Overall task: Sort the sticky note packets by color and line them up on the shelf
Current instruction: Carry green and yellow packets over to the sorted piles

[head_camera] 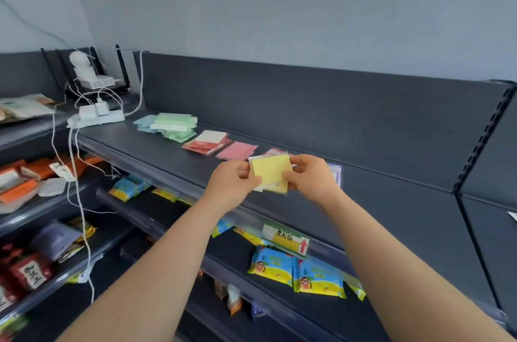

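Both of my hands hold a small stack of yellow sticky note packets (270,171) above the front of the dark top shelf (156,146). My left hand (235,185) pinches the stack's left edge and my right hand (310,176) pinches its right edge. On the shelf behind lie a pink packet (237,151), a pile of red packets (207,142), a pile of green packets (174,126) and light blue packets (144,122) at the far left. Another pinkish packet (275,152) peeks out behind the yellow stack.
A white power strip (95,118) with plugs and cables sits at the shelf's left end, with a router (95,78) behind it. Blue and yellow wipe packs (296,271) lie on the lower shelf. A price tag (285,238) hangs on the shelf's front rail.
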A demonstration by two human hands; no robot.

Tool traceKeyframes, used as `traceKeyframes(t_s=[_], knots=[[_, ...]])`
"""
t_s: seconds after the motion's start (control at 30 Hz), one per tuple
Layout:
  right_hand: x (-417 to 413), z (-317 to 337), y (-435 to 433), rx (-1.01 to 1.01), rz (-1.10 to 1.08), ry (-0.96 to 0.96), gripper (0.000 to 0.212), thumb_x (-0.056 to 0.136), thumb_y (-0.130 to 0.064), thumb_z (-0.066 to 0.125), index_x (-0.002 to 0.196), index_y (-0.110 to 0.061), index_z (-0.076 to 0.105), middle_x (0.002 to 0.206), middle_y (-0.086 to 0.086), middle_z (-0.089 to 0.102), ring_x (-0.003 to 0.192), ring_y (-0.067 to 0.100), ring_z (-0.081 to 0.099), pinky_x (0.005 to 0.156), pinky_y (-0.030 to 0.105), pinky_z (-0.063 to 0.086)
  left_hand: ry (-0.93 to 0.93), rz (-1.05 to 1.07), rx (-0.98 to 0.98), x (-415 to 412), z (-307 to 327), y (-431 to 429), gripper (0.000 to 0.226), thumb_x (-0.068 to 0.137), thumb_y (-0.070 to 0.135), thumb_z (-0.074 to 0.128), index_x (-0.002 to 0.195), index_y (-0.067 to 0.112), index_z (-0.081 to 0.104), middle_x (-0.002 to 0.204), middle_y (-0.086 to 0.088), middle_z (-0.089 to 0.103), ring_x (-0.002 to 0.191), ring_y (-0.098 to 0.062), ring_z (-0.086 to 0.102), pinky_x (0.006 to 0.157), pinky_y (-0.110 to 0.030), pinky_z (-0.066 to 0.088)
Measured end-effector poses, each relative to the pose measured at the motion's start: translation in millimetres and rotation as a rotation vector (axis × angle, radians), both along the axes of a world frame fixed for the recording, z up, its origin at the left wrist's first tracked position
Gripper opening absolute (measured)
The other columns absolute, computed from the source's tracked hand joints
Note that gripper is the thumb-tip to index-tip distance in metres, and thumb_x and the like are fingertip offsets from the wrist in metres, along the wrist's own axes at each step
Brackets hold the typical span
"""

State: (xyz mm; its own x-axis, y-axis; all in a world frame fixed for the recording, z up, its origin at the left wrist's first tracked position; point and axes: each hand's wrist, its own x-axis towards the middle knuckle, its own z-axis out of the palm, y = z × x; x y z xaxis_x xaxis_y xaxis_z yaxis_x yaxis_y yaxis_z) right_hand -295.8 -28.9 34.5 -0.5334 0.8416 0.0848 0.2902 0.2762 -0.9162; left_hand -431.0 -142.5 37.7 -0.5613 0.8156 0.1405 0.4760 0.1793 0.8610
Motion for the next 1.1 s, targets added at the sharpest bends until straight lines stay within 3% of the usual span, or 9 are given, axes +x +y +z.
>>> traceKeyframes(t_s=[0.23,0.37,0.5,0.63,0.77,0.87,1.1], knots=[[-80,-4,0,-0.010,0.040,0.013,0.018,0.085,-0.001,0.060,0.093,-0.017,0.062,0.097,0.009,0.072,0.084,0.028,0.072,0.081,0.050,0.057,0.012,0.077,0.023,-75,-5,-3,0.026,0.088,0.013,0.068,0.113,0.008,0.069,0.106,-0.001,0.071,0.098,-0.018,0.067,0.092,-0.041,0.053],[-113,-6,12,0.008,0.084,-0.032,0.020,0.086,-0.005,0.063,0.105,-0.010,0.065,0.101,0.006,0.072,0.086,0.025,0.072,0.084,0.045,0.057,0.000,0.127,0.030,-106,-11,6,0.017,0.089,0.013,0.066,0.105,0.007,0.072,0.100,-0.004,0.073,0.095,-0.021,0.069,0.091,-0.046,0.054],[-141,-1,32,0.019,0.112,-0.062,0.020,0.085,-0.008,0.066,0.105,-0.010,0.067,0.097,0.006,0.073,0.084,0.024,0.072,0.084,0.047,0.056,-0.029,0.150,0.049,-133,-11,23,0.019,0.091,0.011,0.064,0.109,0.006,0.070,0.103,-0.001,0.069,0.091,-0.017,0.067,0.086,-0.038,0.058],[-164,10,55,0.035,0.129,-0.020,0.018,0.084,-0.006,0.067,0.102,-0.008,0.066,0.098,0.006,0.073,0.086,0.026,0.071,0.084,0.042,0.056,-0.053,0.168,0.053,-155,-2,43,0.032,0.092,0.018,0.064,0.122,0.008,0.062,0.110,0.002,0.062,0.099,-0.017,0.065,0.080,-0.026,0.056],[-178,13,74,0.003,0.149,0.000,0.025,0.084,-0.007,0.070,0.108,-0.005,0.063,0.101,0.006,0.070,0.089,0.023,0.070,0.083,0.038,0.058,-0.053,0.153,0.035,-168,-2,66,0.029,0.091,0.022,0.065,0.118,0.013,0.062,0.101,0.007,0.061,0.104,-0.016,0.062,0.096,-0.039,0.052],[-177,8,84,-0.025,0.106,0.011,0.031,0.084,-0.007,0.071,0.112,-0.006,0.060,0.102,0.005,0.069,0.087,0.022,0.070,0.078,0.035,0.059,-0.048,0.130,0.049,-169,-6,78,0.019,0.091,0.025,0.064,0.107,0.014,0.065,0.099,0.003,0.067,0.100,-0.017,0.064,0.093,-0.044,0.053],[-150,-1,87,-0.142,-0.051,0.030,0.028,0.085,-0.006,0.070,0.109,-0.005,0.056,0.103,0.008,0.068,0.082,0.021,0.072,0.074,0.033,0.060,-0.070,-0.033,0.043,-158,-14,91,0.024,0.086,0.019,0.070,0.110,0.020,0.066,0.103,0.004,0.070,0.098,-0.015,0.067,0.088,-0.043,0.056]])
